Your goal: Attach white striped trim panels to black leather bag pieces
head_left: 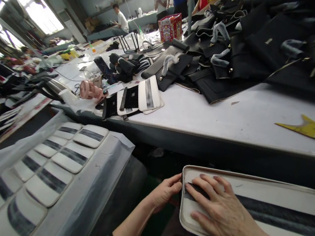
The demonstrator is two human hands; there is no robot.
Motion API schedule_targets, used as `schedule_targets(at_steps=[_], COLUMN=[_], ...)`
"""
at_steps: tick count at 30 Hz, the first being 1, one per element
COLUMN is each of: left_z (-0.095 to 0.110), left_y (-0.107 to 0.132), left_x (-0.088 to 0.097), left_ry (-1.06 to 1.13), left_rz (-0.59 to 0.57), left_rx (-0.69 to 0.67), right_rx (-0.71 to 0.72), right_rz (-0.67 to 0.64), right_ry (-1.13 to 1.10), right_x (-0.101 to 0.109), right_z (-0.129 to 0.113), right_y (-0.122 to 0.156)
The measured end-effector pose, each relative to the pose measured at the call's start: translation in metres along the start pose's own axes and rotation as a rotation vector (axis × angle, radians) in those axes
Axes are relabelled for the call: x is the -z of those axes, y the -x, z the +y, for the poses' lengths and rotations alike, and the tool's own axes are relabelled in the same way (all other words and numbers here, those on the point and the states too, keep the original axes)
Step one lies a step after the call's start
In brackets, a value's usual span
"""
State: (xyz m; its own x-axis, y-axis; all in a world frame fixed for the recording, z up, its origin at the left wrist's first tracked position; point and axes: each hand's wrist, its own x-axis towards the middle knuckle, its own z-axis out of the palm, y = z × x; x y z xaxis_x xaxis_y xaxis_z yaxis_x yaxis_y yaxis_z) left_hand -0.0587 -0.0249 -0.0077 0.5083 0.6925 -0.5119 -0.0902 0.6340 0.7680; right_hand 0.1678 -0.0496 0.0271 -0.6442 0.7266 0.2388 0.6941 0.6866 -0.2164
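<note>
A white rounded panel with a dark stripe down its middle lies on my lap at the bottom of the view. My right hand rests flat on its left end, fingers spread over the stripe. My left hand pinches the panel's left edge between thumb and fingers. Below the hands is a dark gap under the table.
Rows of similar white striped panels lie on a plastic-covered surface at left. The white worktable carries a heap of black bag pieces, more panels, a pink fan and a yellow-tipped tool. Other people work at the back.
</note>
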Motion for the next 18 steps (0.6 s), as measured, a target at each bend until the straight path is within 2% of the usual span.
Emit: schedule_targets(at_steps=[8, 12, 15, 18], left_z=[0.042, 0.056, 0.061, 0.062], left_y=[0.007, 0.017, 0.026, 0.032], left_x=[-0.005, -0.019, -0.032, -0.042], left_ry=[-0.210, -0.517, -0.889, -1.118], left_rz=[-0.091, 0.053, 0.204, 0.309], left_rx=[0.088, 0.066, -0.078, -0.191], right_rx=[-0.054, -0.062, -0.068, -0.071], right_rz=[0.038, 0.057, 0.049, 0.031], right_ry=[-0.052, -0.074, -0.084, -0.097], right_x=[0.005, 0.006, 0.005, 0.004], right_z=[-0.003, -0.003, -0.003, -0.003], right_y=[-0.002, -0.002, -0.001, 0.002])
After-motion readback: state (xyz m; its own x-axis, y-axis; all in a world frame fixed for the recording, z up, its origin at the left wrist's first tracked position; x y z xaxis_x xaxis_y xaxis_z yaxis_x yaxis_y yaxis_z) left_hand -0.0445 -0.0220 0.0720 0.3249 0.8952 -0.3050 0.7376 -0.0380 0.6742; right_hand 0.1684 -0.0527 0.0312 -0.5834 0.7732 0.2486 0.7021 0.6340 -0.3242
